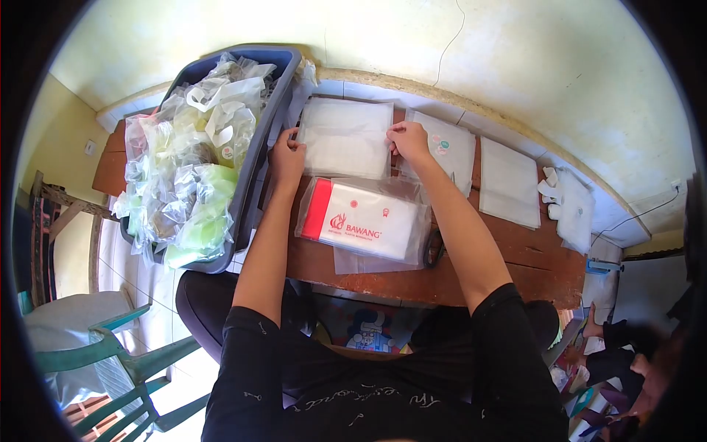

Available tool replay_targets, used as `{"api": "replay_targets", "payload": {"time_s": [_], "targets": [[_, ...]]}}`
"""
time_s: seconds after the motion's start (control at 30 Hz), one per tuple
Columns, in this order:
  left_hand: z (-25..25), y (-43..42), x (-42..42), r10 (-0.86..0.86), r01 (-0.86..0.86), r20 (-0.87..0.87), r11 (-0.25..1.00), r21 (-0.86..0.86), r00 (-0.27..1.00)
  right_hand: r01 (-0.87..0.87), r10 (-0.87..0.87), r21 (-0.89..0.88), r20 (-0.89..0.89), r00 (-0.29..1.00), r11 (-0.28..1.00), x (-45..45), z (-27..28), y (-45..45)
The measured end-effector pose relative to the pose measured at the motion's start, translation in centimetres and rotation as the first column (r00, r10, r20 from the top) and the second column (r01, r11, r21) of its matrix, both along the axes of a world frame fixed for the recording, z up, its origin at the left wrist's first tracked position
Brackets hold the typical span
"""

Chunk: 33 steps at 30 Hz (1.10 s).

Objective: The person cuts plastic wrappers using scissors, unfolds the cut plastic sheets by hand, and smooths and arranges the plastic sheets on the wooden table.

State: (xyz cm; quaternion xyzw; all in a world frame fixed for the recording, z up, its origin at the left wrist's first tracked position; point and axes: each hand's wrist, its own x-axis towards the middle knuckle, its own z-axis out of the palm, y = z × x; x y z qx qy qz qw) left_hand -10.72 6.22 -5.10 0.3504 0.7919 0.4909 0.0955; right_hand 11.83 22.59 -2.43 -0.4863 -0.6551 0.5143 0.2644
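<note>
A stack of clear plastic bags lies flat on the brown wooden table, between my two hands. My left hand is at the stack's left edge, its thumb and fingers closed on that edge. At the right edge, my right hand pinches the plastic between thumb and fingers. Just below the stack lies a red and white package marked BAWANG in clear plastic. Right of my right hand is another stack of clear bags with small round stickers.
A dark grey bin heaped with plastic bags stands on the left. Further right on the table are a white stack and handled bags. A green chair is at lower left. Another person sits at lower right.
</note>
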Motion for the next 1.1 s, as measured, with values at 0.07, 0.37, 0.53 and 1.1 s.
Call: {"api": "replay_targets", "payload": {"time_s": [0.07, 0.37, 0.53, 1.1], "targets": [[-0.2, 0.2, -0.1, -0.007, 0.007, 0.011, 1.0, 0.02, 1.0, -0.024, 0.024, -0.005, -0.011, 1.0, 1.0, 0.0, 0.0, 0.1], [-0.1, 0.5, -0.3, -0.001, 0.0, 0.011, 0.995, 0.103, 1.0, -0.024, 0.023, -0.024, -0.029, 0.999, 0.999, 0.0, 0.3, -0.4], [0.6, 1.0, -0.2, -0.016, 0.009, 0.03, 0.98, 0.197, 0.999, -0.017, 0.013, -0.046, -0.09, 0.996, 0.999, -0.1, 0.1, 0.0], [-0.4, 1.3, -1.1, -0.064, 0.066, -0.019, 0.985, 0.158, 0.998, 0.017, -0.015, 0.019, -0.096, 0.995, 1.0, -1.1, -0.2, -0.3]]}}
